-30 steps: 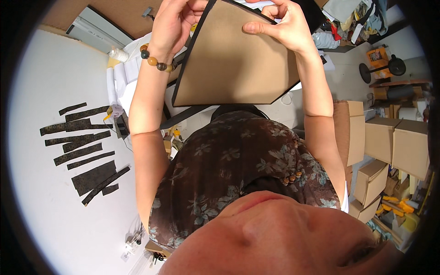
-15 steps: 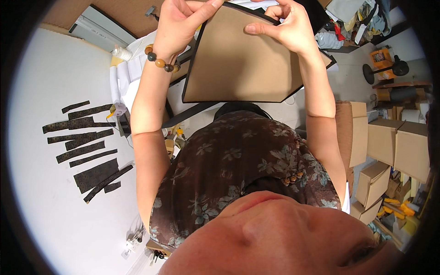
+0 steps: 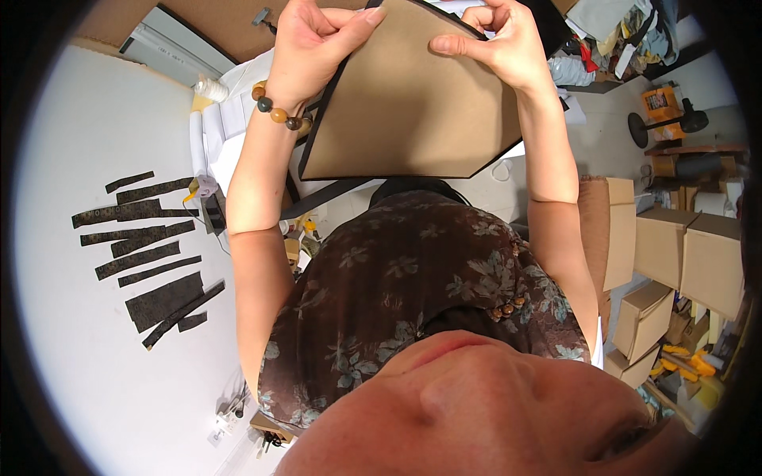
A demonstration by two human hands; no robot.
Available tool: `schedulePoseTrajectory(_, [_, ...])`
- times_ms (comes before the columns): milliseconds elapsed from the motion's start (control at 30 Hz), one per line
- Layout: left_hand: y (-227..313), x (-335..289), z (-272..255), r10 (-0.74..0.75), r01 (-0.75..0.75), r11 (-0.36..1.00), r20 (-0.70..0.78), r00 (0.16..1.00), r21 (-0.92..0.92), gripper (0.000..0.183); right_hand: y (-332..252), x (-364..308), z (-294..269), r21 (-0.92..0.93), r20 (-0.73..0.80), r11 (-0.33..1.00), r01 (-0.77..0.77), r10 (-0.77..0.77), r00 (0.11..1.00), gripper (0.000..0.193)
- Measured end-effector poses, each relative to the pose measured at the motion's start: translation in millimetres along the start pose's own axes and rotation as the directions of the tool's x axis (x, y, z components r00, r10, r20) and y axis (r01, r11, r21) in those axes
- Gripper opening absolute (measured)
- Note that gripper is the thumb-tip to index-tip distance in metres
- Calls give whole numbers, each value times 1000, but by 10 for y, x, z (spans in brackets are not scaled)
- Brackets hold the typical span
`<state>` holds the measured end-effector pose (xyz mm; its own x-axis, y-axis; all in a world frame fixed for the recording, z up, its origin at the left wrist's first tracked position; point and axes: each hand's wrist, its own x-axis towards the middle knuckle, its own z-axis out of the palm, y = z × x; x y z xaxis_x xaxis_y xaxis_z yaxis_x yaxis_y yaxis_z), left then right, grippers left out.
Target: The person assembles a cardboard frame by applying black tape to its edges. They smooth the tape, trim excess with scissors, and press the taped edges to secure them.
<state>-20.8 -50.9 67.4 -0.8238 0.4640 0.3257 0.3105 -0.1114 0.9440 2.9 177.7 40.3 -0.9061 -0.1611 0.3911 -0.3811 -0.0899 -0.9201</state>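
Note:
A flat tan board [image 3: 421, 103] with black edging is held up in front of my chest. My left hand [image 3: 313, 47] pinches its far left corner, the thumb lying along the edge. At the far right edge my right hand [image 3: 508, 49] grips it, thumb on the tan face and fingers curled behind, partly hidden. The board's near edge hangs just above my lap. A beaded bracelet [image 3: 278, 116] circles my left wrist. The top of the picture cuts off the board's far end.
Black patterned strips [image 3: 143, 238] are stuck on the white wall at left. A spool of white thread [image 3: 209, 89] and paper rolls stand beyond my left forearm. Cardboard boxes [image 3: 659, 246] are stacked at right, near a black fan-like stand [image 3: 675, 123]. A cloth heap [image 3: 607, 32] lies far right.
The board has shifted left and turned slightly, its near corners moving left. A black-edged corner that showed beyond my right forearm is out of sight. Both hands keep their hold.

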Motion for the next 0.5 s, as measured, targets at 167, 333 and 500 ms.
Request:
schedulePoseTrajectory(167, [23,-84,48,8,-9,1000,-72,997,-4,45,66,24,60,47,36,999,-22,20,999,52])
schedulePoseTrajectory(333, [-10,-121,-12,-30,34,998,95,995,-44,46,58,-39,1,42,40,995,87,-89,995,55])
schedulePoseTrajectory(500, [-49,-203,28,-4,-29,991,257,966,127,51,79,-55,-16,-58,4,993,105,-105,994,60])
